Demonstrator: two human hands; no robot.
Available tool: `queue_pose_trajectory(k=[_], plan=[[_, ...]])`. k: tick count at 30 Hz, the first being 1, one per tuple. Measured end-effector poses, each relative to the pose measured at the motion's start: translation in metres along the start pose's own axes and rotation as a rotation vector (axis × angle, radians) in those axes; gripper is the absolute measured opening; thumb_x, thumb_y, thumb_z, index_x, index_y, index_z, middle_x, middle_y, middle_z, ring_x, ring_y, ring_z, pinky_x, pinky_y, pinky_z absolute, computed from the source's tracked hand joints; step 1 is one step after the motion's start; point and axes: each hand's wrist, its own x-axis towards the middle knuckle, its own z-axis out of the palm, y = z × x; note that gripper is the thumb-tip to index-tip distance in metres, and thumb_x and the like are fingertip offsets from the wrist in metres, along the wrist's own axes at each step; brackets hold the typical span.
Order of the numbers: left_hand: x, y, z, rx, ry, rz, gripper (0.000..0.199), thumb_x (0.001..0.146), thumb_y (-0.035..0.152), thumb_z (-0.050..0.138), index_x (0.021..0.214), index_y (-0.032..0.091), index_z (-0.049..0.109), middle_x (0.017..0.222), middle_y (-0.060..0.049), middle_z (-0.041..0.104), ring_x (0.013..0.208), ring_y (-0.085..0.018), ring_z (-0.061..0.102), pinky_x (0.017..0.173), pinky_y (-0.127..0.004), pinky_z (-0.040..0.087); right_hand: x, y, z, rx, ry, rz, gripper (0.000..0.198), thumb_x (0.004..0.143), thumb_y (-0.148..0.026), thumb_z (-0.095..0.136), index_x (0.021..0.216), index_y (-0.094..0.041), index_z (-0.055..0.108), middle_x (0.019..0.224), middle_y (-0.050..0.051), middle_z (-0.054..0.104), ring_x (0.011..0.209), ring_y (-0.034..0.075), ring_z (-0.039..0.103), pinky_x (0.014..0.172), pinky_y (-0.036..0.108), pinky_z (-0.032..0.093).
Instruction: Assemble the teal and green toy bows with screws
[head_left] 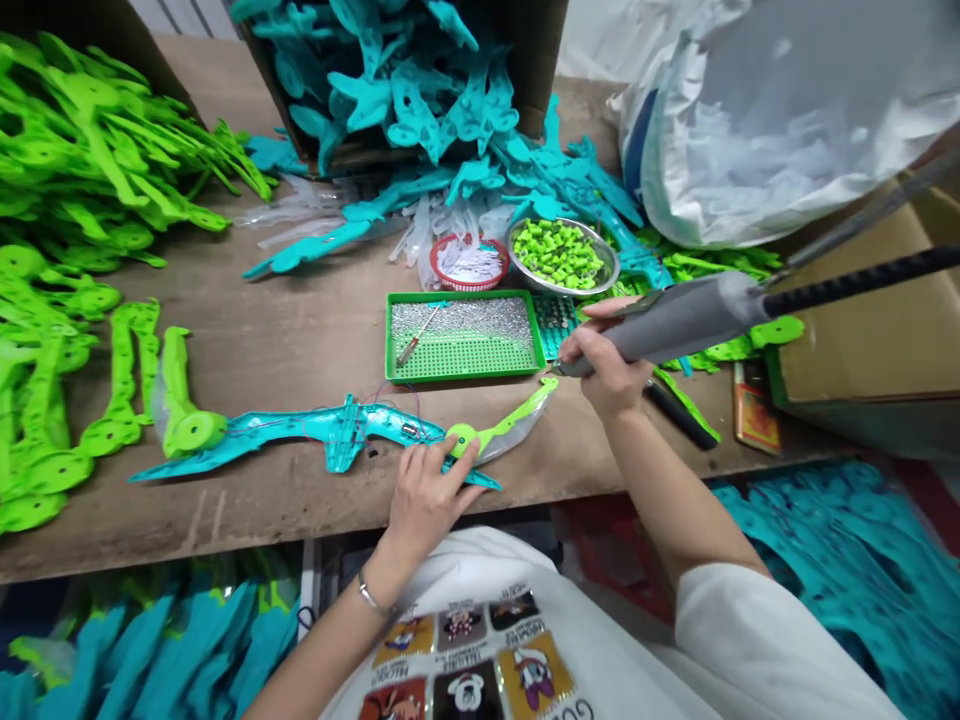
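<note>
A teal plastic toy bow (pixel 289 428), open side up with thin wires and small parts inside, lies along the bench's front edge. Bright green curved arms with round hubs sit at both ends. My left hand (pixel 429 492) holds its right end, fingers closed over the teal edge and the right green arm (pixel 517 418). Gripped in my right hand (pixel 613 372) is a grey electric screwdriver (pixel 675 318), its tip pointing left, close to that arm's upper end. Whether the tip touches the arm, I cannot tell.
Behind the bow, a green tray (pixel 457 376) holds small screws and a red-handled screwdriver (pixel 409 349). Beyond stand a red basket (pixel 442 280) and a metal bowl (pixel 611 275) of green pieces. Green parts (pixel 90 130) pile up left; a carton (pixel 862 340) stands right.
</note>
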Motion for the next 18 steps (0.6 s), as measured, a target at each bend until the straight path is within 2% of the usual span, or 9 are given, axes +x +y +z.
queue_pose_trajectory(k=[4, 8, 12, 15, 18], plan=[[0.001, 0.000, 0.000, 0.012, -0.011, 0.001, 0.046, 0.087, 0.045, 0.074, 0.126, 0.020, 0.070, 0.116, -0.017, 0.068, 0.100, -0.029, 0.061, 0.090, -0.042, 0.044, -0.009, 0.014, -0.026, -0.041, 0.116, 0.017, 0.026, 0.076, -0.037, 0.077, 0.091, -0.024, 0.060, 0.053, -0.009, 0.057, 0.042, 0.013, 0.055, 0.048, 0.029, 0.049], [0.001, 0.000, -0.001, 0.025, -0.011, 0.002, 0.047, 0.085, 0.046, 0.076, 0.124, 0.021, 0.072, 0.115, -0.017, 0.068, 0.098, -0.029, 0.062, 0.090, -0.042, 0.044, -0.011, 0.026, -0.029, -0.028, 0.152, 0.062, 0.028, 0.073, -0.037, 0.078, 0.089, -0.024, 0.059, 0.051, -0.009, 0.057, 0.041, 0.012, 0.054, 0.046, 0.027, 0.048], [0.002, 0.000, -0.002, 0.020, -0.002, 0.003, 0.047, 0.084, 0.046, 0.077, 0.123, 0.020, 0.073, 0.114, -0.017, 0.068, 0.097, -0.029, 0.062, 0.090, -0.043, 0.045, -0.012, 0.030, -0.028, -0.065, 0.145, 0.124, 0.034, 0.071, -0.046, 0.080, 0.086, -0.025, 0.059, 0.050, -0.009, 0.056, 0.041, 0.012, 0.054, 0.046, 0.027, 0.048], [0.002, 0.001, -0.002, 0.023, -0.008, 0.001, 0.045, 0.086, 0.046, 0.075, 0.123, 0.020, 0.073, 0.114, -0.017, 0.068, 0.097, -0.028, 0.062, 0.090, -0.042, 0.045, -0.012, 0.032, -0.029, -0.075, 0.087, 0.170, 0.039, 0.068, -0.052, 0.083, 0.083, -0.025, 0.058, 0.050, -0.008, 0.056, 0.040, 0.012, 0.053, 0.045, 0.028, 0.048], [0.001, 0.001, -0.002, 0.024, -0.007, 0.006, 0.043, 0.088, 0.045, 0.073, 0.123, 0.021, 0.072, 0.116, -0.016, 0.068, 0.098, -0.028, 0.062, 0.091, -0.043, 0.045, -0.011, 0.035, -0.031, -0.062, -0.065, 0.241, 0.042, 0.064, -0.053, 0.085, 0.079, -0.024, 0.059, 0.052, -0.006, 0.057, 0.041, 0.012, 0.055, 0.044, 0.028, 0.047]])
